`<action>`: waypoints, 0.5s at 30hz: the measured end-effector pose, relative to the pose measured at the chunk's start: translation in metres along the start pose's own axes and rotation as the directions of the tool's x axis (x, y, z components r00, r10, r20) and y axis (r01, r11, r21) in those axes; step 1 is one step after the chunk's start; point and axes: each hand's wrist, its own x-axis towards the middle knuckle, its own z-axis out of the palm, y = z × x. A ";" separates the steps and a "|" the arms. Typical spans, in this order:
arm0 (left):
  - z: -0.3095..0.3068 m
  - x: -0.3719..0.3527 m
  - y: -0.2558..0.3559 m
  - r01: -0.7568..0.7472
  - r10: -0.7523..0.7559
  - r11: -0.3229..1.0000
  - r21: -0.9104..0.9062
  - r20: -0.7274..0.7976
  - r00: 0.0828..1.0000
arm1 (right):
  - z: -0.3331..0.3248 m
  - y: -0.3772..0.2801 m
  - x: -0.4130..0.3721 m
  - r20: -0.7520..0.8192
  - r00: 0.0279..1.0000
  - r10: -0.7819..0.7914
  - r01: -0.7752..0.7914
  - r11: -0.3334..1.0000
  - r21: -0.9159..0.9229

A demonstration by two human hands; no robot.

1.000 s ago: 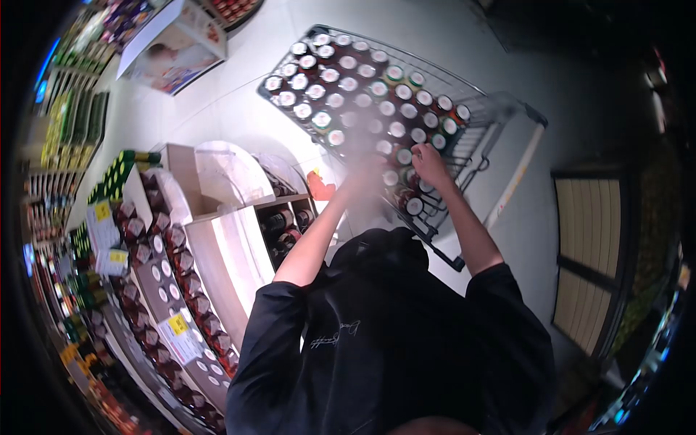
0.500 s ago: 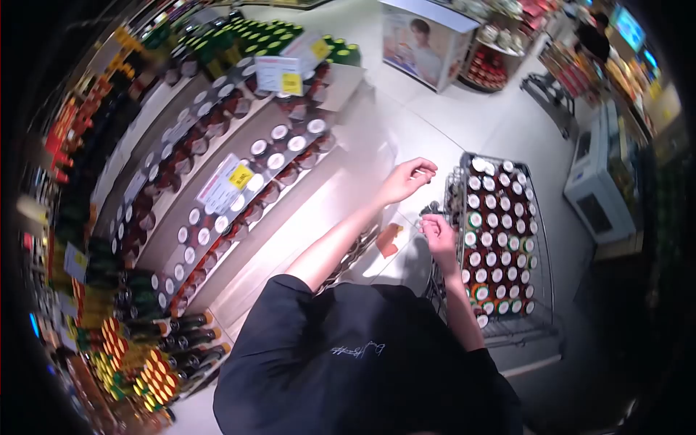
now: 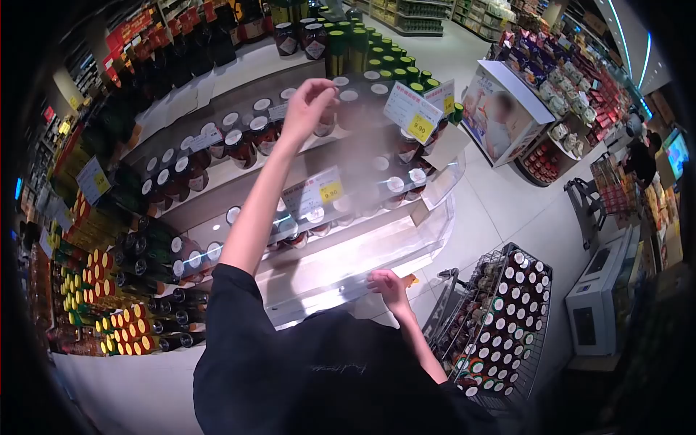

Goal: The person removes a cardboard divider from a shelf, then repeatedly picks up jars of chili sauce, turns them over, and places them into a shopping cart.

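Observation:
My left hand (image 3: 310, 107) is stretched out over the upper shelf of a stepped display, its fingers loosely bent and apart. Right beside its fingertips stands a dark red jar (image 3: 326, 122) in a row of similar jars with white lids. Lower down, my right hand (image 3: 387, 284) hovers near the front edge of the bottom shelf (image 3: 326, 279), fingers half curled and holding nothing. To its right is a metal shopping cart (image 3: 552, 290) packed with white-lidded jars (image 3: 500, 319).
Price signs (image 3: 413, 112) stand along the shelf fronts. Green-capped bottles (image 3: 395, 61) fill the back corner, and yellow-capped bottles (image 3: 134, 319) lie at left. A poster stand (image 3: 500, 109), another cart (image 3: 586, 199) and a white appliance (image 3: 598, 297) are on the right.
The view has turned toward the shelves, so the cart now appears lower. My left hand has gone up to the upper shelf jars; my right hand now shows farther from the cart.

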 end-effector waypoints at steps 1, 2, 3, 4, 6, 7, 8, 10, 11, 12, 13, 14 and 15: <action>-0.008 0.019 0.003 -0.045 0.046 0.998 0.049 -0.031 0.998 | 0.005 -0.004 0.001 -0.010 1.000 -0.009 0.009 1.000 0.004; -0.017 0.041 0.005 -0.078 0.084 0.990 0.120 -0.047 0.995 | 0.008 -0.010 0.000 -0.049 0.999 -0.010 0.005 0.995 -0.099; -0.026 0.067 0.001 -0.120 0.129 0.984 0.133 -0.060 0.990 | 0.008 -0.012 -0.002 -0.090 0.996 -0.013 -0.006 0.980 -0.201; -0.031 0.093 -0.003 -0.188 0.211 0.958 0.218 -0.087 0.974 | 0.003 0.000 0.000 -0.129 0.990 -0.057 0.035 0.985 -0.168; -0.042 0.143 -0.011 -0.285 0.370 0.843 0.456 -0.108 0.923 | -0.005 0.006 -0.006 -0.197 0.979 -0.043 0.023 0.994 -0.106; -0.047 0.165 -0.014 -0.306 0.445 0.741 0.598 -0.097 0.890 | -0.004 0.003 -0.013 -0.247 0.969 -0.019 0.009 0.999 -0.045; -0.048 0.184 -0.019 -0.291 0.463 0.720 0.630 -0.124 0.878 | -0.004 0.003 -0.018 -0.265 0.964 -0.026 0.014 0.999 -0.046; -0.054 0.217 -0.037 -0.225 0.506 0.566 0.793 -0.118 0.854 | -0.007 0.005 -0.027 -0.384 0.923 -0.004 -0.030 0.996 -0.084; -0.054 0.226 -0.042 -0.148 0.475 0.505 0.850 -0.130 0.870 | -0.009 0.008 -0.033 -0.406 0.914 -0.009 -0.026 0.996 -0.082; -0.053 0.231 -0.048 -0.042 0.404 0.493 0.869 -0.186 0.895 | -0.011 0.011 -0.040 -0.445 0.895 0.017 -0.060 0.995 -0.083; -0.055 0.237 -0.054 0.017 0.347 0.481 0.877 -0.208 0.914 | -0.014 0.015 -0.046 -0.479 0.877 0.043 -0.092 0.993 -0.080; -0.057 0.244 -0.063 0.024 0.326 0.540 0.842 -0.235 0.916 | -0.017 0.022 -0.052 -0.503 0.864 0.021 -0.080 0.992 -0.096; -0.060 0.252 -0.074 0.032 0.305 0.594 0.804 -0.262 0.915 | -0.017 0.024 -0.058 -0.511 0.859 0.018 -0.074 0.993 -0.089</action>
